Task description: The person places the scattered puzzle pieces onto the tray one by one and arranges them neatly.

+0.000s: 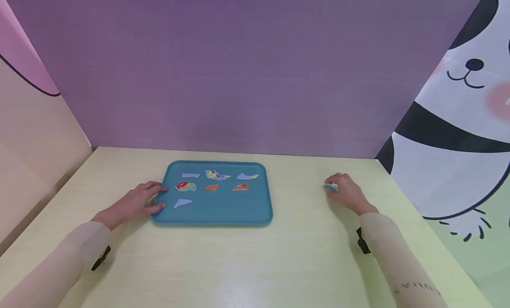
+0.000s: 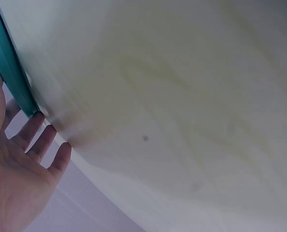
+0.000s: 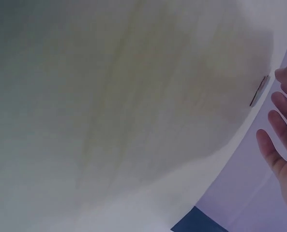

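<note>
A blue-green tray [image 1: 231, 213] lies on the table, bearing several irregular printed pieces like torn paper. In the top row are a pale strip [image 1: 191, 175], a yellow-and-white piece [image 1: 217, 175] and a pale piece [image 1: 247, 177]. Below are a red-and-yellow piece [image 1: 186, 186] and two orange ones; a pale piece [image 1: 183, 203] sits lowest. My left hand [image 1: 137, 202] rests at the tray's left rim, fingers extended and spread from the thumb. Right of the tray, my right hand [image 1: 347, 194] pinches a small bluish piece [image 1: 330, 188] low over the table, other fingers loosely extended.
The light wooden table [image 1: 239, 263] ends at a purple wall [image 1: 247, 78] behind. A panda-printed panel [image 1: 450, 131] stands along the right, a pale panel [image 1: 36, 144] along the left. Each wrist wears a dark strap.
</note>
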Demonstrator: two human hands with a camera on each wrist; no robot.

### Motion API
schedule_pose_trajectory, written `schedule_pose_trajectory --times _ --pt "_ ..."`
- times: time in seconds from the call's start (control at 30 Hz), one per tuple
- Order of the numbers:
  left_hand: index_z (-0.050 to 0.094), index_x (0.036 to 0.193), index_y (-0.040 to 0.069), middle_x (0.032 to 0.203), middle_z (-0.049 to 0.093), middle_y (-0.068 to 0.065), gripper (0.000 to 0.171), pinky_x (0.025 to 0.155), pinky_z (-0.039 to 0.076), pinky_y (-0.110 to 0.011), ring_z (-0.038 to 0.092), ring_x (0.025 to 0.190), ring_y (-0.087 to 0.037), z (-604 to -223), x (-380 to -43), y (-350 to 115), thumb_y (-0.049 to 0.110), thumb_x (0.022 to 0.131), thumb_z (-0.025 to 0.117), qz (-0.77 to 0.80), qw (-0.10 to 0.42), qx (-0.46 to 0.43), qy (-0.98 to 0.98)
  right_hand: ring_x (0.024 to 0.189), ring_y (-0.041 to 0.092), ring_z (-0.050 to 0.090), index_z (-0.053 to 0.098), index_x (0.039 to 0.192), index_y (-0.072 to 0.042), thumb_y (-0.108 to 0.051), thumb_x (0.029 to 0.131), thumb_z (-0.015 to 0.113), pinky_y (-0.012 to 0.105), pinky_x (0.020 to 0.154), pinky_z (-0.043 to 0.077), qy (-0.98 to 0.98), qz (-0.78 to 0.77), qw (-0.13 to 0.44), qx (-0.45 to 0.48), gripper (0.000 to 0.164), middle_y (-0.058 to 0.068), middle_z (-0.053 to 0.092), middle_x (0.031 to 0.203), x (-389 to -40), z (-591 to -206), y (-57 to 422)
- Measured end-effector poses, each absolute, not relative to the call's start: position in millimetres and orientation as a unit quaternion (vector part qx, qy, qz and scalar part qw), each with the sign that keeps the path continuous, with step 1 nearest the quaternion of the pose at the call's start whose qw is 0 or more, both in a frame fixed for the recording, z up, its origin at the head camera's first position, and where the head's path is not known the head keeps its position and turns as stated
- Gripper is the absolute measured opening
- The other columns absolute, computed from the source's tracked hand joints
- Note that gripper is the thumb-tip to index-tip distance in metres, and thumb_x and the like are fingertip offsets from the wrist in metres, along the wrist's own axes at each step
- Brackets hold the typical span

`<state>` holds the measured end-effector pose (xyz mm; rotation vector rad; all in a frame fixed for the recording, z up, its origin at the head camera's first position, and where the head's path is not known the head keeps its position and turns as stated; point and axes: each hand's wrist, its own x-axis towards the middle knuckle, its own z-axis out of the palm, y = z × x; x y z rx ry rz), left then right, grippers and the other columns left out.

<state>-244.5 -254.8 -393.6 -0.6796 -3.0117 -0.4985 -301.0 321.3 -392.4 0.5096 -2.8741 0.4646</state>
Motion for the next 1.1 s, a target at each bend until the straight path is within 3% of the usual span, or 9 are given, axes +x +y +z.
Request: schedule_pose_trajectory --times 1.1 --pt "0.051 0.125 0.001 0.127 0.046 -0.023 0.052 0.095 0.038 -0.059 0.043 0.115 -0.043 -390.5 -243.1 -253.3 0.03 0.084 0.063 -0.16 0.004 -0.221 -0.962 0.095 0.039 0.051 0.063 0.1 0.005 -0.003 0.078 0.062 0.054 0.085 0.041 -0.976 0.149 0.038 0.152 0.024 0.021 0.064 0.096 -306.4 -391.8 327.6"
